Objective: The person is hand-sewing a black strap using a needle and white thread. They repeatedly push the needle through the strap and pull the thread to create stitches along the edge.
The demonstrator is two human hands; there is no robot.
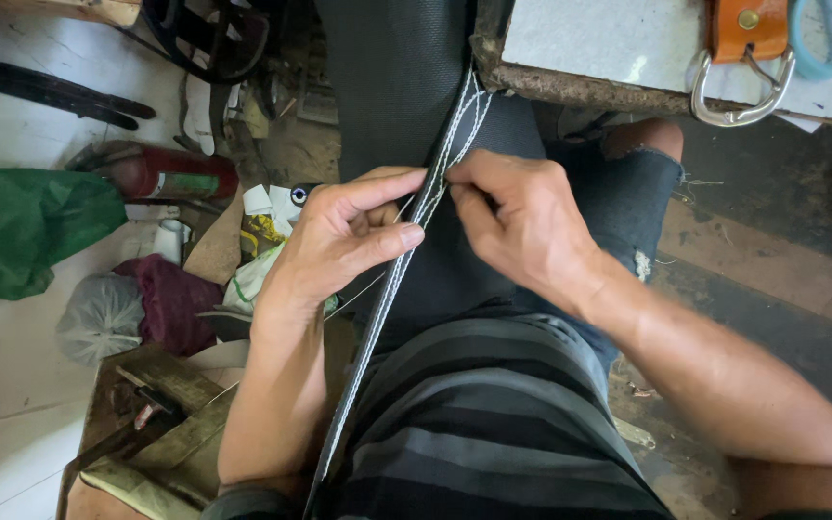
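A dark strap (392, 289) with white stitching runs from the counter (618, 48) edge down across the lap, pinched between the left hand (344, 241) and right hand (512, 217), both grips closed on it, its lower end cut off by the frame, thread hard to follow.

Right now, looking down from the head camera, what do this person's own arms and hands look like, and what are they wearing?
Both arms are bare from above the elbow to the fingertips: no sleeves over them, no gloves, no watch or rings in sight. The left hand and right hand have short nails. Below them shows a shirt with grey and black horizontal stripes, and dark frayed denim shorts cover the knee.
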